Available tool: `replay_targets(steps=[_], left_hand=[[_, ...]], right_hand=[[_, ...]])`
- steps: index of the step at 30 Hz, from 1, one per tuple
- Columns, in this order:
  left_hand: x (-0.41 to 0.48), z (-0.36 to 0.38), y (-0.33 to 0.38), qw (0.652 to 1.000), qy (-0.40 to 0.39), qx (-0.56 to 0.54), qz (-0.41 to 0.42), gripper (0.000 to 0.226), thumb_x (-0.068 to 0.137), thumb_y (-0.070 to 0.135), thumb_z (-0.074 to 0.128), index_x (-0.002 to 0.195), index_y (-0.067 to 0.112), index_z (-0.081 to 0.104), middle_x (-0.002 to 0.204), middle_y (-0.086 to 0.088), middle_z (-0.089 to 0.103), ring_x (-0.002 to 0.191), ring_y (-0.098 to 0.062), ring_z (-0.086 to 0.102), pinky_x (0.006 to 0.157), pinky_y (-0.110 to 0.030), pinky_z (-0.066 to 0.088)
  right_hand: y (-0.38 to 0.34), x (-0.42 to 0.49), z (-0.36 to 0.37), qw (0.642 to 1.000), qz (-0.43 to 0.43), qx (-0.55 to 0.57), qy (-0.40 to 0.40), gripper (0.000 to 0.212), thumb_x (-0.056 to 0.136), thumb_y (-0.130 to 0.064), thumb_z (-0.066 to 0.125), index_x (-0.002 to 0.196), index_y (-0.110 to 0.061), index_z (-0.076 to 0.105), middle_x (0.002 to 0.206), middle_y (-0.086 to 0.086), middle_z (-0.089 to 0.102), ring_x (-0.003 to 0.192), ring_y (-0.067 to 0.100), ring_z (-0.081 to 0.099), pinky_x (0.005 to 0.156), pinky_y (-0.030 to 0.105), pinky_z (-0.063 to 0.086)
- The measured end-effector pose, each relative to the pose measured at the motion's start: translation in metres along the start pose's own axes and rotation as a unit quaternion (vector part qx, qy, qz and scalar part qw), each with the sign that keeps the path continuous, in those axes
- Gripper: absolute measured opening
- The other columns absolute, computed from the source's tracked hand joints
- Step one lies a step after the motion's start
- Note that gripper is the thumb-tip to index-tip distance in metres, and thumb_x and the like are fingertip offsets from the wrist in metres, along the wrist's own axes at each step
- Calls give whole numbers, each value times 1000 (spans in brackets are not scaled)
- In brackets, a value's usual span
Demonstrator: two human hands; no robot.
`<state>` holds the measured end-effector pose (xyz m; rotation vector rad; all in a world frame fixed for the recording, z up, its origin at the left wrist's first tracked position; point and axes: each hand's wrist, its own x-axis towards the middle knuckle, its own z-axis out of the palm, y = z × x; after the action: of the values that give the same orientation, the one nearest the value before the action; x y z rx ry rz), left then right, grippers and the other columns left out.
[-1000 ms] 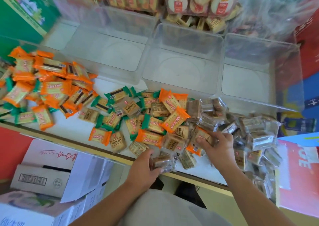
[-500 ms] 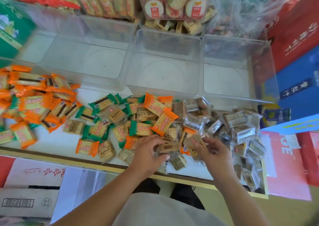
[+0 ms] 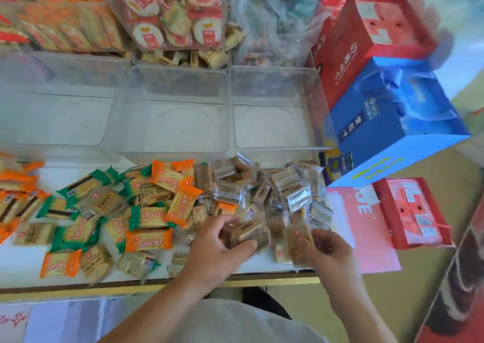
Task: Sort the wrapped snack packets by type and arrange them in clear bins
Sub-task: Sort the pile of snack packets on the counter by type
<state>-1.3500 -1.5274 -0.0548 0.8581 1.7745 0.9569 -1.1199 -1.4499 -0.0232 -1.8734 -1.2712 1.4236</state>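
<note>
A heap of wrapped snack packets covers the white table point(image 3: 21, 261): orange packets point(image 3: 167, 177), green packets point(image 3: 148, 217) and clear-wrapped brown packets point(image 3: 296, 185). My left hand point(image 3: 217, 248) grips a stack of clear-wrapped brown packets point(image 3: 248, 231) near the table's front edge. Just to its right, my right hand point(image 3: 327, 248) pinches another clear-wrapped packet point(image 3: 297, 238). Three clear bins stand behind the heap: left point(image 3: 57, 122), middle point(image 3: 172, 122) and right point(image 3: 272, 122), with nothing in them.
Behind the bins are trays of packed snacks point(image 3: 178, 17) and a crumpled clear plastic bag point(image 3: 272, 23). Red point(image 3: 366, 36) and blue point(image 3: 392, 122) gift boxes crowd the right side. Pink paper point(image 3: 366, 227) and a small red box point(image 3: 413, 214) lie off the table's right end.
The view has shifted right. Both hands have drawn closer together at the front of the heap, the left now holding a thicker stack of clear-wrapped packets.
</note>
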Motion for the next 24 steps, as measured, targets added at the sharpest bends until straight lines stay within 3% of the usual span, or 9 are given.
replay_targets(steps=[4, 8, 12, 14, 16, 18, 21, 24], left_hand=[[-3, 54, 4, 996, -9, -31, -80, 60, 63, 49, 90, 116, 35, 64, 109, 5, 68, 82, -7, 72, 79, -41, 62], [4, 97, 15, 994, 11, -29, -104, 48, 73, 41, 89, 114, 29, 66, 91, 15, 69, 77, -1, 69, 76, -33, 61], [9, 120, 11, 991, 41, -16, -124, 45, 78, 37, 87, 116, 33, 62, 103, 16, 67, 83, 4, 68, 75, -22, 57], [7, 129, -2, 989, 36, 2, -146, 53, 73, 50, 86, 118, 36, 60, 113, 12, 68, 92, 3, 68, 84, -27, 59], [3, 136, -21, 985, 27, 60, -161, 77, 64, 64, 81, 131, 34, 56, 126, 10, 61, 107, -4, 65, 96, -34, 57], [-1, 144, -30, 979, 14, 107, -172, 90, 66, 63, 81, 143, 26, 51, 130, 8, 52, 115, -11, 59, 103, -34, 52], [-4, 148, -33, 977, 23, 114, -176, 86, 70, 58, 83, 142, 23, 52, 127, 9, 47, 114, -11, 58, 102, -33, 52], [-12, 147, -26, 979, 59, 103, -163, 79, 68, 57, 85, 135, 27, 57, 120, 15, 50, 106, -2, 59, 94, -26, 53]], right_hand=[[23, 36, -54, 999, 11, -16, 35, 31, 83, -26, 84, 96, -12, 60, 93, 12, 66, 80, 31, 67, 63, 42, 54], [50, 83, -81, 996, 5, -83, 11, 28, 89, -34, 77, 100, -16, 59, 95, 1, 65, 83, 16, 62, 64, 31, 43], [87, 118, -79, 994, 25, -100, -30, 26, 97, -41, 65, 112, -20, 63, 96, 1, 69, 85, 19, 65, 70, 34, 49], [98, 125, -75, 994, 27, -98, -40, 27, 99, -43, 60, 117, -22, 62, 95, 0, 69, 82, 20, 65, 71, 36, 52], [104, 129, -72, 993, 19, -102, -52, 26, 100, -42, 59, 120, -26, 60, 98, -4, 68, 86, 18, 66, 75, 36, 52], [106, 132, -70, 991, -7, -114, -71, 23, 100, -40, 60, 120, -30, 58, 104, -10, 68, 95, 16, 67, 83, 38, 53], [102, 134, -67, 988, -37, -134, -72, 20, 98, -34, 64, 117, -32, 57, 104, -13, 68, 95, 13, 66, 81, 35, 51], [91, 129, -71, 987, -59, -138, -51, 23, 96, -31, 69, 114, -38, 56, 102, -21, 64, 94, 7, 63, 80, 30, 46]])
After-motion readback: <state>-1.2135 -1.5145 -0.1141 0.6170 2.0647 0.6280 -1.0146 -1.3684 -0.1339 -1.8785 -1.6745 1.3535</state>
